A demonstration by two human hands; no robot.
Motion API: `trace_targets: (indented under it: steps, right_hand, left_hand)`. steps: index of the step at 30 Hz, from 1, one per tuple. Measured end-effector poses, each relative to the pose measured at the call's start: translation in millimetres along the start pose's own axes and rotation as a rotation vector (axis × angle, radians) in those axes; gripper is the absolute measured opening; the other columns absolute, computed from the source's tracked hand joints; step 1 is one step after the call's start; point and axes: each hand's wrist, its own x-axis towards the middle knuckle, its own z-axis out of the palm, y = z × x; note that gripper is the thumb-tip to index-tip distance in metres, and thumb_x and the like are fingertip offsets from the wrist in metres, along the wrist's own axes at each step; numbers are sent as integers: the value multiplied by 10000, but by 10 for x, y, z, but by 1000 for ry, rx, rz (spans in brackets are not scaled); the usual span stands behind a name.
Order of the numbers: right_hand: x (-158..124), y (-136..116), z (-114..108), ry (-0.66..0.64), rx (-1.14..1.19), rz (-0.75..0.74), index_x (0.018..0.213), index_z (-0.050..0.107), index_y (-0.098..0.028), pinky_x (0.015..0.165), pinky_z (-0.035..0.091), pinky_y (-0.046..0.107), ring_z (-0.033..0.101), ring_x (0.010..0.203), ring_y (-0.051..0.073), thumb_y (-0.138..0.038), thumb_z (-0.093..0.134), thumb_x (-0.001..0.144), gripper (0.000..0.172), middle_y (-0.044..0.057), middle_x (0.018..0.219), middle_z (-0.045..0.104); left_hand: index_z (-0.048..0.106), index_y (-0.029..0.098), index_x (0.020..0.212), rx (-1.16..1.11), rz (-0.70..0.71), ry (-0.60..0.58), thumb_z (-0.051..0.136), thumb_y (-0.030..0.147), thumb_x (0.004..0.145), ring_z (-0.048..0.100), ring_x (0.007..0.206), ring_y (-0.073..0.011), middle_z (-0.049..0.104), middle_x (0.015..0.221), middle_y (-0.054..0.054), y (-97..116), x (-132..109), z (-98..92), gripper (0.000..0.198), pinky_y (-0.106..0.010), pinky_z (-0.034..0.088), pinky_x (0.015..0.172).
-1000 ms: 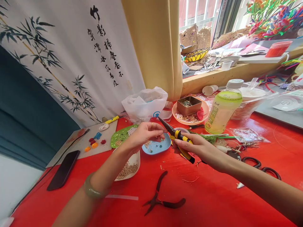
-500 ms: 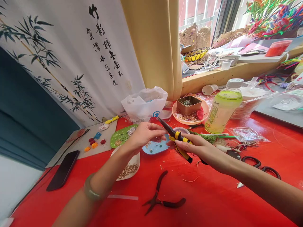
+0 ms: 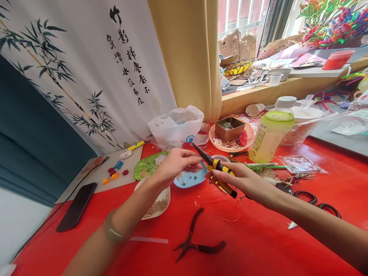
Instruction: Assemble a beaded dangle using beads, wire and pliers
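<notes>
My right hand is closed around the yellow-and-black handles of long-nose pliers, whose dark jaws point up and to the left. Close beside those jaws, my left hand is pinched, its fingertips near the metal; whatever sits in the pinch is too small to make out. Under the hands lies a blue tray with small beads. A white bowl of gold beads is partly hidden by my left forearm. Nearer to me, a second pair of pliers with black handles lies spread on the red table.
A green tray of beads and a phone are on the left. Behind stand a plastic bag, a peach plate with a square tin, and a drink bottle. Black-handled scissors lie at right.
The plier handles have shifted slightly, the lower one swinging a little to the right. Both hands otherwise stay almost in the same place.
</notes>
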Motion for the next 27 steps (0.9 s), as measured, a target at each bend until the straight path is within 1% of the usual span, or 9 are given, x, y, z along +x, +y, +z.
trace_targets:
  steps: [5, 9, 11, 15, 19, 21, 24, 26, 27]
  right_hand:
    - [25, 23, 5, -9, -24, -1, 747, 520, -150, 495, 362, 244, 491, 562, 124, -520, 445, 776, 379, 24, 660, 545]
    - [15, -2, 43, 44, -48, -2, 660, 478, -167, 472, 332, 235, 434, 506, 102, -518, 462, 760, 366, -10, 575, 491]
    - [-6, -14, 65, 61, -38, -5, 627, 461, -173, 468, 327, 233, 420, 494, 98, -513, 472, 754, 362, -18, 544, 476]
    - [-53, 13, 82, 36, 86, 45, 627, 451, -171, 427, 318, 230, 423, 450, 93, -516, 471, 753, 368, -20, 519, 469]
    - [-87, 51, 82, -12, 259, 87, 664, 465, -167, 446, 375, 242, 474, 470, 101, -504, 472, 766, 352, -11, 585, 496]
    - [-101, 47, 88, 6, 220, 85, 633, 457, -169, 440, 364, 238, 455, 456, 97, -512, 490, 751, 364, -18, 549, 482]
    - [-114, 46, 62, 95, 69, 64, 579, 434, -175, 425, 332, 233, 409, 421, 86, -522, 533, 711, 384, -30, 483, 453]
    - [-115, 82, -14, 130, 62, 73, 584, 433, -177, 449, 362, 241, 422, 427, 89, -533, 481, 742, 393, -25, 492, 459]
    - [-112, 115, -73, 119, 70, 85, 595, 436, -177, 473, 388, 250, 446, 439, 95, -539, 418, 777, 406, -17, 511, 475]
  left_hand:
    - [656, 115, 688, 1, 0, -11, 668, 242, 641, 556, 574, -94, 617, 586, -17, -9, 6, 12, 136, -240, 438, 619]
    - [633, 118, 676, 3, 6, -20, 701, 275, 597, 531, 534, -84, 587, 555, 1, 0, 0, 61, 189, -220, 416, 561]
    - [613, 120, 651, 11, 34, -27, 706, 274, 582, 505, 499, -72, 565, 537, 15, -5, 1, 89, 192, -208, 396, 525]
    - [573, 123, 632, 75, 150, -50, 645, 246, 634, 459, 460, -59, 520, 522, 31, -60, 24, 124, 143, -195, 341, 474]
    - [547, 123, 645, 69, 204, -60, 608, 221, 653, 448, 463, -57, 513, 567, 27, -116, 50, 160, 115, -195, 317, 464]
    - [539, 122, 640, 49, 211, -64, 604, 210, 646, 440, 457, -54, 522, 593, 21, -124, 49, 190, 110, -199, 320, 465]
    - [532, 125, 628, 56, 214, -82, 592, 204, 652, 435, 454, -58, 513, 560, 25, -126, 29, 228, 102, -198, 315, 459]
    - [535, 126, 627, 56, 215, -83, 593, 205, 660, 434, 453, -58, 500, 529, 34, -135, 15, 229, 103, -196, 319, 463]
    - [541, 126, 629, 51, 214, -74, 600, 211, 662, 435, 455, -58, 498, 521, 37, -142, 12, 218, 108, -196, 326, 469]
